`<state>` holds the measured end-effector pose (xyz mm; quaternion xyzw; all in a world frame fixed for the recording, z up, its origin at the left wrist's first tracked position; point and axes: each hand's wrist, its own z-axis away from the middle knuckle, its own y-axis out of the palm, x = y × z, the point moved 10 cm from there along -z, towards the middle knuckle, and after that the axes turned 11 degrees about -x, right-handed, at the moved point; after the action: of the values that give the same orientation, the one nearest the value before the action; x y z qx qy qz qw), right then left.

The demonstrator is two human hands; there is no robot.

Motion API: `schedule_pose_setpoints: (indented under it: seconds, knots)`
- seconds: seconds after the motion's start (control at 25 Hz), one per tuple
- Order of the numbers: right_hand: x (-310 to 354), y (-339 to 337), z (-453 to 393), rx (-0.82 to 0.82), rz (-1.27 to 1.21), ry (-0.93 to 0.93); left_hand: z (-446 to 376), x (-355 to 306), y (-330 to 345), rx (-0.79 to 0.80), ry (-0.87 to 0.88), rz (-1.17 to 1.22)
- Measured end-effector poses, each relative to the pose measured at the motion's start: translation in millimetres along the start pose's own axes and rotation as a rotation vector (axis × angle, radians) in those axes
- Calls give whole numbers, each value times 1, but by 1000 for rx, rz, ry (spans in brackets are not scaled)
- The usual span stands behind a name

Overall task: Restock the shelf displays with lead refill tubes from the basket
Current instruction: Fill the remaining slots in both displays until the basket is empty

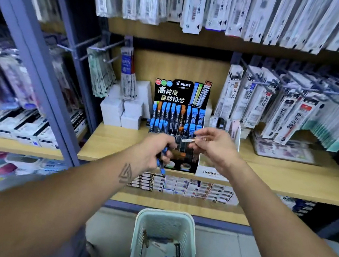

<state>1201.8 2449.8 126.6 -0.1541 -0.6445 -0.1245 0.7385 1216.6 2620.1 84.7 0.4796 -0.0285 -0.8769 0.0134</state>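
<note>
At shelf front, over the black Pilot lead display (177, 116): left hand (156, 148), fingers curled round a small bundle of blue-capped lead refill tubes (163, 157), their ends sticking out below the fist. Right hand (213, 146), thumb and fingertips pinching one pale, flat refill tube (190, 140), held level just above the display's lower rows. Hands close together, not touching. Display: tiered slots, mostly filled with blue-capped tubes standing upright, a few orange-capped; it stands on a wooden shelf (281, 170). White Mono box (207, 170) just beside the display, at the shelf edge. White boxes (122, 108) stacked at the display's other side. Hanging refill packs (281, 107) on pegs above. Pale green plastic basket (167, 225) below, between the forearms, holding more tubes at its bottom, blue caps among them.
</note>
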Motion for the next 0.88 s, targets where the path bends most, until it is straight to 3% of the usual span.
schedule_pose_setpoints:
  seconds: [0.2,0.48,0.88]
  knots:
    - [53,-2,-40,-108,237,-209,-23,-82,-9,-125,229,-46]
    - [75,42,-64,119,749,-468,-55,-110,-26,-226,304,-17]
    - [81,52,-74,-56,850,-638,-72,-98,-14,-220,253,-34]
